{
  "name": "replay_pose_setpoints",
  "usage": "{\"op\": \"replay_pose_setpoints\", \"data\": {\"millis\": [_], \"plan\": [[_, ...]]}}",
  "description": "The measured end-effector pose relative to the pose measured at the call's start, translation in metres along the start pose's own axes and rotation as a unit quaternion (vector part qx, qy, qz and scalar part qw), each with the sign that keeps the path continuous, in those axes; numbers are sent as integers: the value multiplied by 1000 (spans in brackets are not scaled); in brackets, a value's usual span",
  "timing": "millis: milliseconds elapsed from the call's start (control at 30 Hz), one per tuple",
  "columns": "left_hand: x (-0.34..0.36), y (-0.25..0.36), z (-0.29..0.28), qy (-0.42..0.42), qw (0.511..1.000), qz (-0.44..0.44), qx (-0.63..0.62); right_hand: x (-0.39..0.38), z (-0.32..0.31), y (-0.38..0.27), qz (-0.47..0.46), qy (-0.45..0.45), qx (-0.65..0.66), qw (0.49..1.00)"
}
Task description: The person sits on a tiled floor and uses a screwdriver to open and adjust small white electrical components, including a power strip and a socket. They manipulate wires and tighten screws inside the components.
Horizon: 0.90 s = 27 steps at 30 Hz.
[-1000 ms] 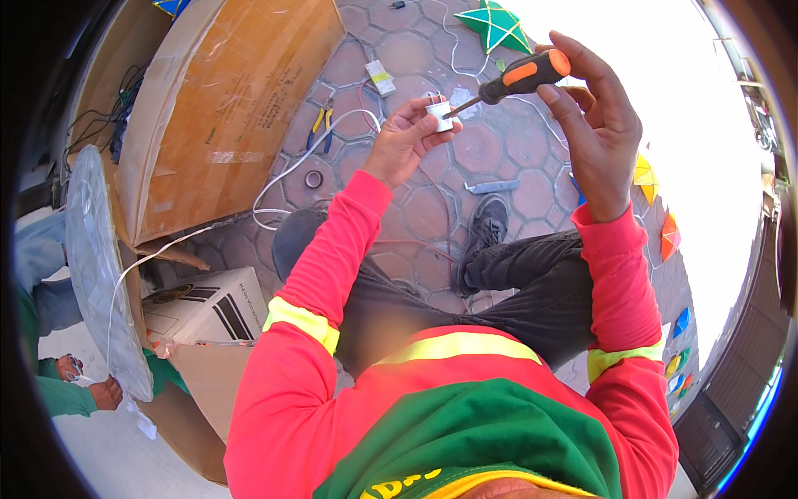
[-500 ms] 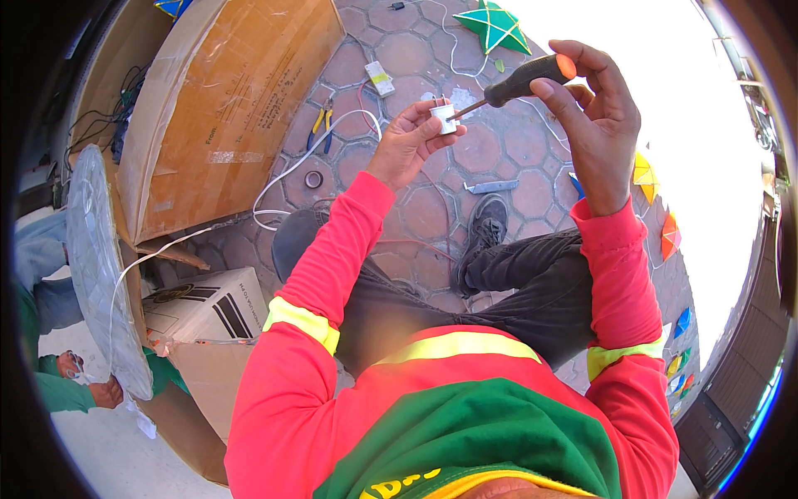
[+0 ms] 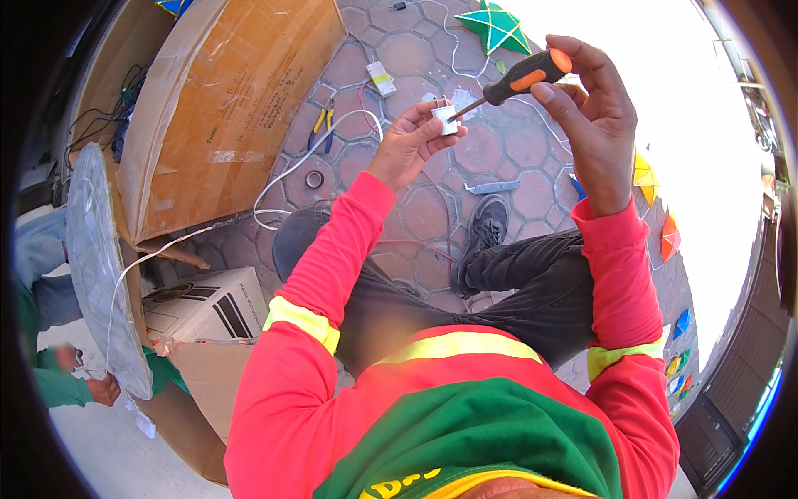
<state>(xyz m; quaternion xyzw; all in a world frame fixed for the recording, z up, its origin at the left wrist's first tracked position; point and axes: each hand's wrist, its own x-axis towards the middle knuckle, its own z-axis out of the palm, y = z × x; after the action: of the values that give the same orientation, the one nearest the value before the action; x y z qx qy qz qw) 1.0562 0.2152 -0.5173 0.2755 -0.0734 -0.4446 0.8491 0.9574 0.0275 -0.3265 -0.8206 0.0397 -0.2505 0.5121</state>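
Note:
Pinched in my left hand [image 3: 407,145] is a small white plug [image 3: 445,122] with its metal prongs upward. My right hand [image 3: 600,129], fingers round the end of the handle, holds a black-and-orange screwdriver [image 3: 517,81], whose tip is against the plug's front. Beyond my left hand, a white rectangular piece [image 3: 380,79] with a yellow label lies on the paving [image 3: 528,195], along with yellow-and-blue pliers [image 3: 317,129], a dark tape roll [image 3: 314,179] and white cable [image 3: 291,170]. A metal strip [image 3: 492,187] lies above my right shoe.
Large cardboard [image 3: 216,125] and a white box [image 3: 199,308] stand at left, beside a round grey disc [image 3: 104,274]. Another person's hand [image 3: 103,389] is by the disc. A green star [image 3: 492,29] lies at the top, smaller coloured stars [image 3: 669,237] along the right, cords between.
The screwdriver handle has turned, its orange inlay hiding and showing again, as my right fingers shifted. My left hand and the plug moved slightly down and right. The other person's hands moved slightly.

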Motion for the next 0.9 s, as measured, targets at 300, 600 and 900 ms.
{"op": "replay_pose_setpoints", "data": {"millis": [300, 600, 900], "plan": [[0, 0, -6, -15, 1000, -10, 13, 0, 2, -4, 33, 2, -11, 999], [0, 0, -2, -15, 1000, -8, 5, -1, -1, -3, 34, 2, 9, 999], [-2, 1, 4, -4, 1000, -6, -6, 0, -1, -4, 30, -5, -10, 999]]}}
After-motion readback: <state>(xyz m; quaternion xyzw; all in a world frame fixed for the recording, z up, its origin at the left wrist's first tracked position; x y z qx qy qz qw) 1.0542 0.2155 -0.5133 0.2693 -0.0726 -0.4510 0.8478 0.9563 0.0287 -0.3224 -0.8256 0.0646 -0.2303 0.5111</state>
